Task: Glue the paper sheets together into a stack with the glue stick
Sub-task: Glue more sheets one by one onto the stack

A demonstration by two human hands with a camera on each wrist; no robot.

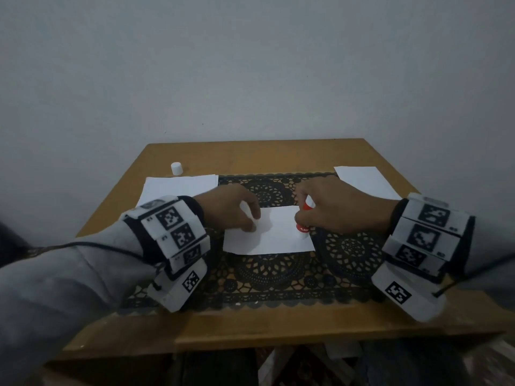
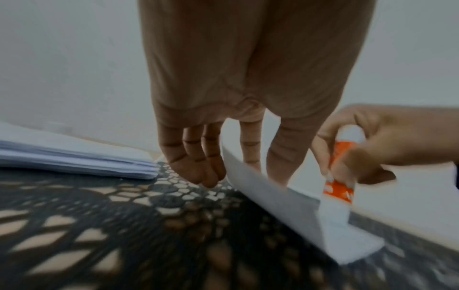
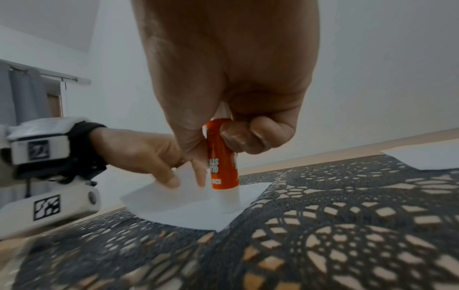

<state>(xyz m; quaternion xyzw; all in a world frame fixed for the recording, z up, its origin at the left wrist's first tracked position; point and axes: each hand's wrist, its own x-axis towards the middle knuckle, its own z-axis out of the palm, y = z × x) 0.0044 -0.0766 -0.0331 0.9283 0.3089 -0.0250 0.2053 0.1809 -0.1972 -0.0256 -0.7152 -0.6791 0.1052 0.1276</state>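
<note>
Head view: at the centre of a lace mat (image 1: 278,277) on a wooden table (image 1: 250,327), the right hand (image 1: 340,210) curls around an orange glue stick (image 1: 304,218) standing tip-down at the sheet's three-o'clock edge. The left hand (image 1: 231,207) pinches the nine-o'clock side of the paper sheet (image 1: 273,235). More sheets (image 1: 178,185) lie at ten o'clock, a single sheet (image 1: 367,181) at two o'clock, and a white cap (image 1: 176,168) stands at eleven.

Left wrist view: thumb and forefinger (image 2: 252,149) grip the sheet's raised edge (image 2: 261,188) between them; the other fingers (image 2: 198,162) hang loosely curled above the mat.

Right wrist view: fingers (image 3: 238,137) wrap the stick's barrel (image 3: 222,162), and its white glue tip (image 3: 229,200) touches the paper.

The stroke would probably go best with light, even pressure drawn away from the holding hand, keeping the sheet taut so it neither wrinkles nor slides on the openwork mat.
</note>
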